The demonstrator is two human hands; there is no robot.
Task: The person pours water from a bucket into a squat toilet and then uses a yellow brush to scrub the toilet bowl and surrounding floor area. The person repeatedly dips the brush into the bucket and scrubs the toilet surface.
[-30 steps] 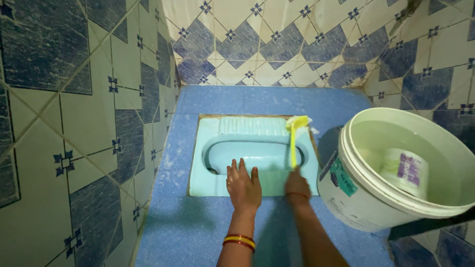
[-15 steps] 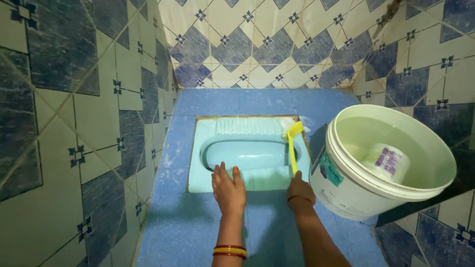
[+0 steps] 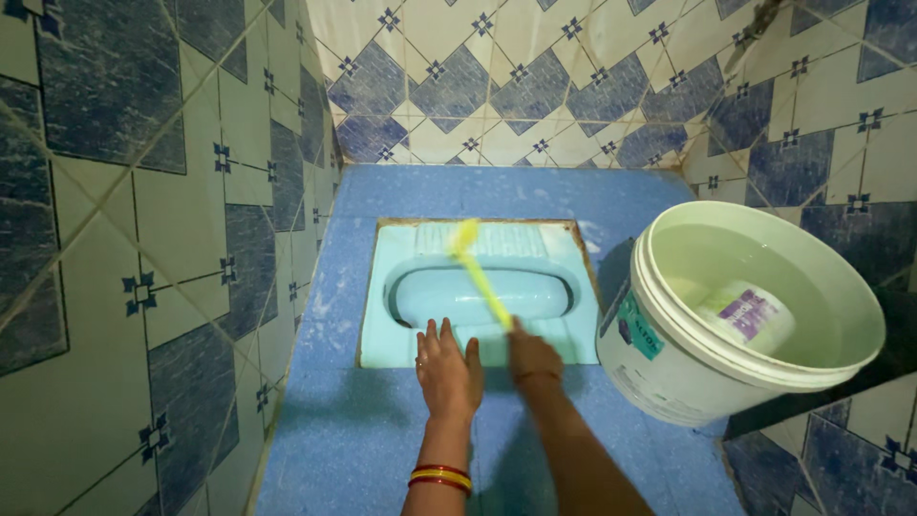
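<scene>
- Right hand (image 3: 533,358): grip closed around the lower end of a yellow brush (image 3: 480,277); handle slants up and to the left, blurred with motion.
- Change: half a second ago the brush stood near the right edge of the pan, almost upright; now its head lies at the ribbed back part, left of centre. The hand has shifted leftward too. Reads as a sweeping scrub stroke across the pan.
- Left hand (image 3: 447,371): flat, fingers spread, holding nothing, pressed on the front lip of the light-blue squat toilet pan (image 3: 396,330); it stays planted as a brace.
- Red and yellow bangles (image 3: 439,475) on the left wrist.
- White bucket (image 3: 659,373) just right of the pan, tilted, a small container (image 3: 747,318) inside.
- Blue raised floor (image 3: 363,430); patterned tiled walls (image 3: 143,191) around.
</scene>
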